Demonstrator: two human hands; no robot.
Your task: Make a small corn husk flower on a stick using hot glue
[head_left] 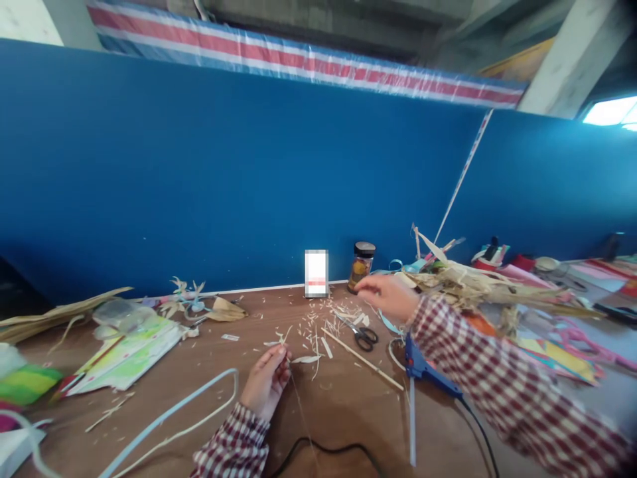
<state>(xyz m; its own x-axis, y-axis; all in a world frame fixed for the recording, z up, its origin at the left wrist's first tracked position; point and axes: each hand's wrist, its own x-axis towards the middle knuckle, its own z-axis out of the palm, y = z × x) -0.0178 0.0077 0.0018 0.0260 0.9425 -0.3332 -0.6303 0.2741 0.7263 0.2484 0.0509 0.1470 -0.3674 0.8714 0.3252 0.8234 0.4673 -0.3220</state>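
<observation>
My left hand [269, 380] is closed in a pinch over the brown table. A small pale strip of dried plant fibre [284, 337] pokes up from its fingertips, and a fine thread seems to hang below. Raised at the right, my right hand [391, 296] has thumb and fingers drawn together beside a glass jar [361, 267] with a black lid. Anything in that pinch is too small to make out. Black-handled scissors [365, 337] lie between the hands among pale fibre scraps [318, 322]. Under my right sleeve lies a blue hot glue gun [423, 368] with a glue stick.
A thin wooden stick [365, 358] lies in front of the scissors. Dried husks [472, 285] pile up at the right. A painted sheet [132, 355] and pale blue tubing [169, 411] are at the left. A black cable [328, 448] crosses the front; a blue partition [239, 172] stands behind.
</observation>
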